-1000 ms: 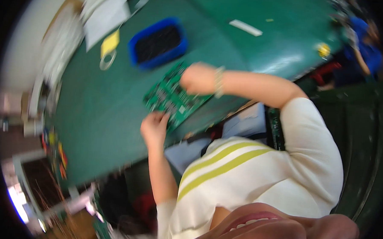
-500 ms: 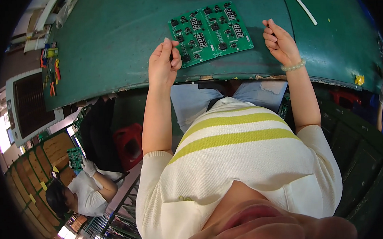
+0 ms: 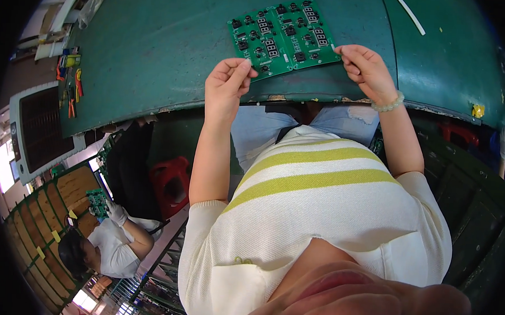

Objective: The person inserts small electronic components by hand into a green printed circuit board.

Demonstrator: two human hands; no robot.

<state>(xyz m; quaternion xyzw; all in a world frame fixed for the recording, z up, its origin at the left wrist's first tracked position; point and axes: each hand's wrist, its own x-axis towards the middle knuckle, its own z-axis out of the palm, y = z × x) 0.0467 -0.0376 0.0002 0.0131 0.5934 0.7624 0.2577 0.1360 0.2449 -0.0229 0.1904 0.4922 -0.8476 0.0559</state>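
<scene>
A green circuit board panel (image 3: 293, 57) lies flat on the green tabletop in front of me, with black components and several white-faced digit displays. My left hand (image 3: 229, 82) is at its near left corner, thumb and bent fingers closed on the edge and hiding that corner. At the right edge, the thumb and forefinger of my right hand (image 3: 370, 72) pinch the panel near its near right corner. The other fingers of that hand curl in, and a pale bead bracelet (image 3: 388, 102) circles the wrist.
A white strip (image 3: 411, 16) lies at the far right of the green table (image 3: 155, 57). Hand tools with coloured handles (image 3: 77, 88) are at the left edge, and a yellow lump (image 3: 477, 110) at the right. A gloved co-worker (image 3: 113, 241) holds another circuit board (image 3: 97, 202) at lower left.
My right hand has come left and closed on the panel's right edge, from which it was apart. My left hand has turned inward at the near left corner.
</scene>
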